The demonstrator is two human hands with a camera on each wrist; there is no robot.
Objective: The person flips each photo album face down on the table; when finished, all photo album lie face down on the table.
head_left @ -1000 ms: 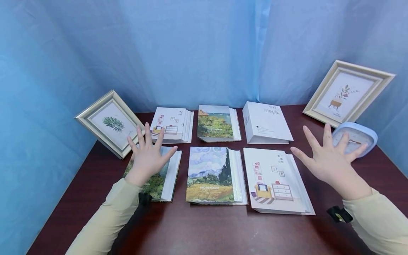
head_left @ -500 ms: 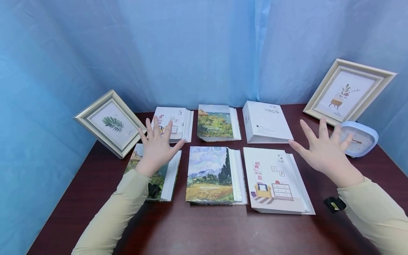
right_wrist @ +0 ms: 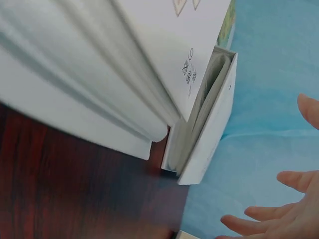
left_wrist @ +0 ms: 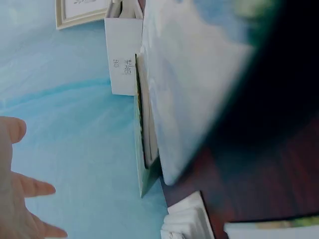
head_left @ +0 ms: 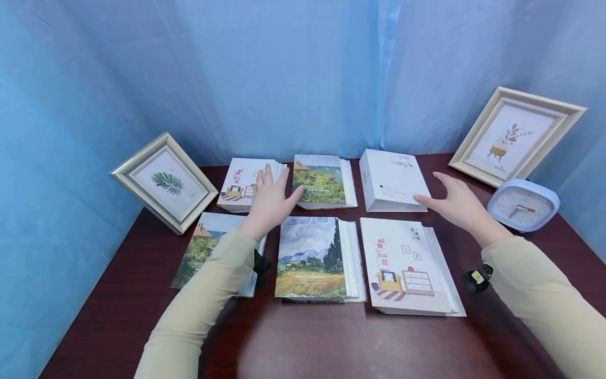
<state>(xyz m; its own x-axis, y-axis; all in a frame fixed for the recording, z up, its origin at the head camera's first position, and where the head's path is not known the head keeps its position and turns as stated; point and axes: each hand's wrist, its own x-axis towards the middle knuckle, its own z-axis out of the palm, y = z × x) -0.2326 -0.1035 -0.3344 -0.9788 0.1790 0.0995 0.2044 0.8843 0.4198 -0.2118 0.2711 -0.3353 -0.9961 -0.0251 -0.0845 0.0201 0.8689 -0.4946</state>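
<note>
My left hand (head_left: pixel 271 205) is held out with fingers apart and nothing in it. In the head view it overlaps the right side of the back-left white album (head_left: pixel 236 179), its thumb reaching over the edge of the back-middle photo album (head_left: pixel 318 181). My right hand (head_left: pixel 458 206) is extended, thumb and fingers parted, at the right edge of the back-right white album (head_left: pixel 395 179). In the right wrist view that album (right_wrist: pixel 212 129) stands slightly ajar, away from the fingers (right_wrist: pixel 294 180). The left sleeve partly covers the front-left landscape album (head_left: pixel 201 252).
In front lie a landscape photo album (head_left: pixel 310 258) and a white album with a drawn room (head_left: pixel 407 268). Picture frames stand at the left (head_left: pixel 168 181) and right (head_left: pixel 516 134), with a blue clock (head_left: pixel 524 205) below the right one. Blue curtain (head_left: pixel 293 73) surrounds the dark table (head_left: pixel 322 342).
My left hand has moved right and away from the front-left album, toward the back row. My right hand has shifted left, off the clock, and turned with its fingers closer together.
</note>
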